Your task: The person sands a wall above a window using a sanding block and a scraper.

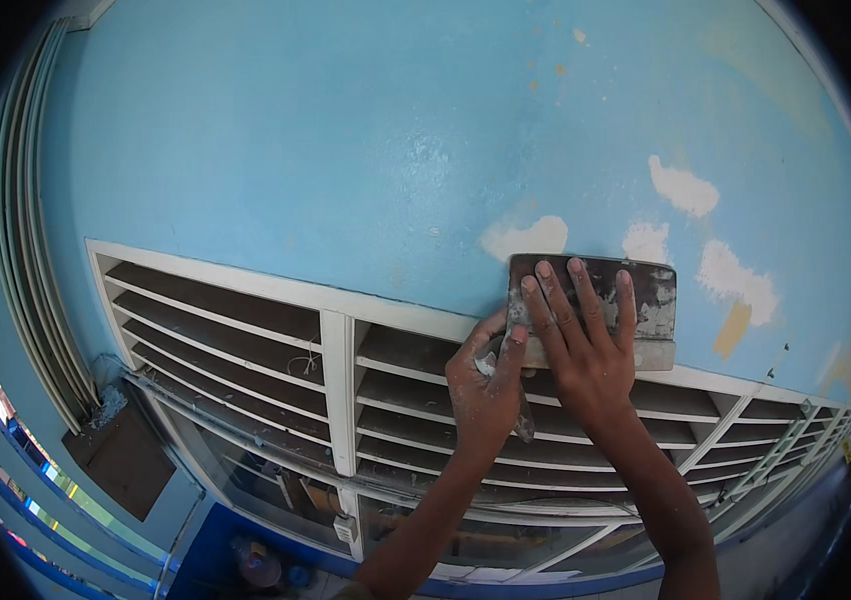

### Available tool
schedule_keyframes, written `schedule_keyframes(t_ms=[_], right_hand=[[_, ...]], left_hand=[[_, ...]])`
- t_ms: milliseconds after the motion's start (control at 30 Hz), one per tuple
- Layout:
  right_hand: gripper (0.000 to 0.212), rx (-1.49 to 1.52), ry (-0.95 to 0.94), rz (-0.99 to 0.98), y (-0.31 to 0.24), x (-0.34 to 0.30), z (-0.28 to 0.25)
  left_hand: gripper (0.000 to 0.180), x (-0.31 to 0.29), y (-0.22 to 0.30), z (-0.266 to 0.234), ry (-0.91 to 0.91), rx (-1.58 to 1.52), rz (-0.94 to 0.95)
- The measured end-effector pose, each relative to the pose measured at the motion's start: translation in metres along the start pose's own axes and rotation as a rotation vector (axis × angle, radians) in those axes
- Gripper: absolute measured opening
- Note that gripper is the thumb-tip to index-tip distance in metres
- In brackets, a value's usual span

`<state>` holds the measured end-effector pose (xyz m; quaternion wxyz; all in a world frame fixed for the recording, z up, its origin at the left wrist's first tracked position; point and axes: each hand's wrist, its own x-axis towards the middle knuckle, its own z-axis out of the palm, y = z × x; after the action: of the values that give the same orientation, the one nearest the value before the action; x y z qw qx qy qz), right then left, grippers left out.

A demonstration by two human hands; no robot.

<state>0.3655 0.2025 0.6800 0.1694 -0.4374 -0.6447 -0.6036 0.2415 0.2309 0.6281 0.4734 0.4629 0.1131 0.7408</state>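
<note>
My right hand (590, 365) lies with its fingers spread over a dark, putty-smeared rectangular filling blade (650, 300), which has a pale strip along its lower edge. Its thumb is hidden. Close beside it, my left hand (483, 385) is closed around a narrow tool, likely a putty knife (524, 420); the handle end shows below the thumb and the rest is hidden. White putty (486, 362) clings to the left hand. Both hands are in front of the light blue wall (325, 150), just below white filler patches (542, 235). Whether the blade touches the wall I cannot tell.
White-framed louvre slats (225, 300) run below the wall, with glass panes (280, 500) underneath. At left, pale pipes (30, 220) rise beside a brown box (120, 460). Blue railing bars (55, 490) cross the lower left, and a clear container (257, 562) stands low down.
</note>
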Motion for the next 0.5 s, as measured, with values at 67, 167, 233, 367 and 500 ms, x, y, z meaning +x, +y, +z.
schedule_keyframes(t_ms=[67,167,233,367,500], right_hand=[[0.053,-0.014,-0.013,-0.001,0.002,-0.002,-0.002],[0.05,-0.031,-0.011,0.002,0.003,-0.001,-0.003],[0.048,-0.039,-0.002,0.003,0.003,-0.001,-0.003],[0.045,-0.031,0.006,0.007,0.004,-0.001,0.0],[0.044,-0.029,0.016,0.017,0.005,-0.002,0.0]], left_hand=[[0.03,0.0,-0.001,0.003,0.012,-0.04,-0.058],[0.028,0.006,0.002,0.009,0.035,-0.029,-0.197],[0.029,0.006,0.001,0.014,0.062,-0.012,-0.154],[0.033,0.007,-0.003,0.017,0.116,-0.004,-0.111],[0.035,0.005,-0.003,0.018,0.124,-0.01,-0.115]])
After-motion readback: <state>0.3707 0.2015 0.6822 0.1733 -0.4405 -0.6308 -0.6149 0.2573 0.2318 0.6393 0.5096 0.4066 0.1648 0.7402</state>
